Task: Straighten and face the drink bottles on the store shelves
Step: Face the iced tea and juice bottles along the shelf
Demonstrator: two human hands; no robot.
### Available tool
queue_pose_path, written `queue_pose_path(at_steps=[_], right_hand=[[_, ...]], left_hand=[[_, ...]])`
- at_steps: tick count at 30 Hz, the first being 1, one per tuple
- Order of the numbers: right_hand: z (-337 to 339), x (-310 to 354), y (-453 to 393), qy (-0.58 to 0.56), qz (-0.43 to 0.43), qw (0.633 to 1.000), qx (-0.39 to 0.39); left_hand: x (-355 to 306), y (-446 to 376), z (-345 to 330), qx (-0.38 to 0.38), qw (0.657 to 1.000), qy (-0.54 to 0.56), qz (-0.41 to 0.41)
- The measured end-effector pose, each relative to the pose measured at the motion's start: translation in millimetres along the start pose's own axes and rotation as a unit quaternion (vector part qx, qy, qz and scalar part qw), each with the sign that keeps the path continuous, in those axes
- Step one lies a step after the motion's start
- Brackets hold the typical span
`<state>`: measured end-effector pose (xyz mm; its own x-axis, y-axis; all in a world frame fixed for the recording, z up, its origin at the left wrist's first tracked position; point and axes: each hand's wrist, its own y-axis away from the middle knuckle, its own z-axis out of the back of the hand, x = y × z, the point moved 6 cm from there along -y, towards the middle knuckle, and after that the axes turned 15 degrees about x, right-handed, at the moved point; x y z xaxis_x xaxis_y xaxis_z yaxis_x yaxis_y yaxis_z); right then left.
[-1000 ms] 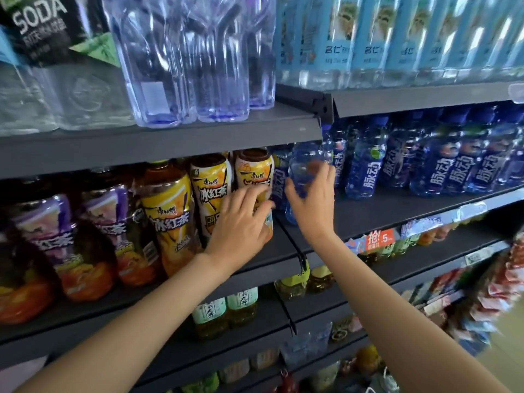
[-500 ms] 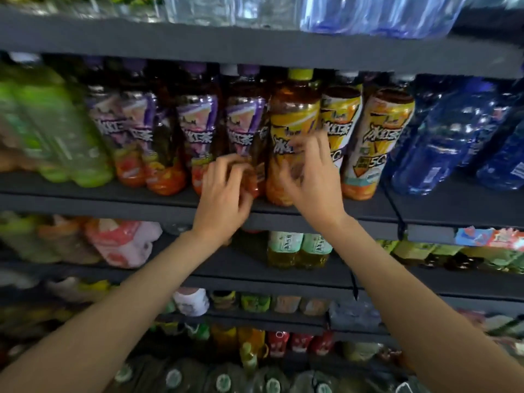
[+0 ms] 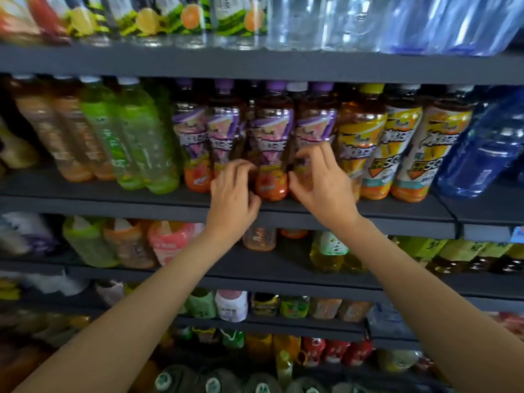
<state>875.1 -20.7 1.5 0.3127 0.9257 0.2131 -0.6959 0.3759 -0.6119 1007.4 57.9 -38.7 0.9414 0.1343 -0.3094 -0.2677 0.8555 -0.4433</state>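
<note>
Hands: our left hand [image 3: 232,194] curls its fingers round the lower part of a purple-label bottle, and our right hand [image 3: 323,182] pinches the next-but-one purple-label bottle between thumb and curled fingers; half a second ago both hands sat one step further right, the right on a yellow-label bottle.
Shelf: we work at the dark grey middle shelf [image 3: 113,205], whose front edge runs under both wrists; since the earlier frame our view has swung left, so more of its left end shows.
Purple-label bottles [image 3: 272,131]: four stand upright in a row, purple caps up, labels facing us, touching side by side; the second from left is in our left hand, the rightmost in our right.
Yellow-label bottles [image 3: 397,148]: three stand just right of the purple row, now free of our hands.
Green bottles [image 3: 136,143]: they stand left of the purple row, blurred.
Blue bottles [image 3: 487,148]: at the far right end, leaning in our wide view.
Clear water bottles [image 3: 354,21]: on the shelf above, only their bases in sight.
</note>
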Motion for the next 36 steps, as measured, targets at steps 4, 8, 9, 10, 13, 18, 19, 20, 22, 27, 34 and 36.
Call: queue_pose_path(at_steps=[4,8,9,10,13,18,19,20,22,27,34,36], right_hand=[[-35,49,-17,0.046,-0.048,0.998,0.019],[-70,98,-38,0.073,-0.132,0.989,0.0],[-83,116,-47,0.07,-0.14,0.988,0.002],[-93,136,-54,0.069,-0.135,0.988,0.005],[-126,194,-78,0.068,-0.099,0.992,0.029],[-172,255,-108,0.063,-0.076,0.99,0.098],[-181,263,-113,0.047,-0.063,0.99,0.114],[-191,272,-118,0.023,-0.038,0.991,0.129],[-213,293,-125,-0.019,0.02,0.987,0.155],[-301,356,-121,-0.08,0.051,0.958,0.27],[-418,376,-121,-0.161,-0.113,0.885,0.422],[-449,376,-124,-0.217,-0.186,0.867,0.407]], left_hand=[[42,30,5,0.113,0.992,-0.061,-0.014],[111,63,41,0.126,0.99,-0.055,0.031],[134,73,53,0.131,0.988,-0.057,0.055],[156,83,63,0.135,0.986,-0.054,0.078],[212,107,97,0.133,0.981,-0.024,0.14],[276,125,135,0.128,0.971,0.024,0.199],[287,128,140,0.123,0.97,0.032,0.206],[298,132,143,0.124,0.968,0.036,0.213],[318,145,146,0.132,0.964,0.027,0.228],[383,189,148,0.171,0.941,0.011,0.291],[489,221,159,0.193,0.922,0.068,0.328],[513,222,156,0.205,0.922,0.075,0.319]])
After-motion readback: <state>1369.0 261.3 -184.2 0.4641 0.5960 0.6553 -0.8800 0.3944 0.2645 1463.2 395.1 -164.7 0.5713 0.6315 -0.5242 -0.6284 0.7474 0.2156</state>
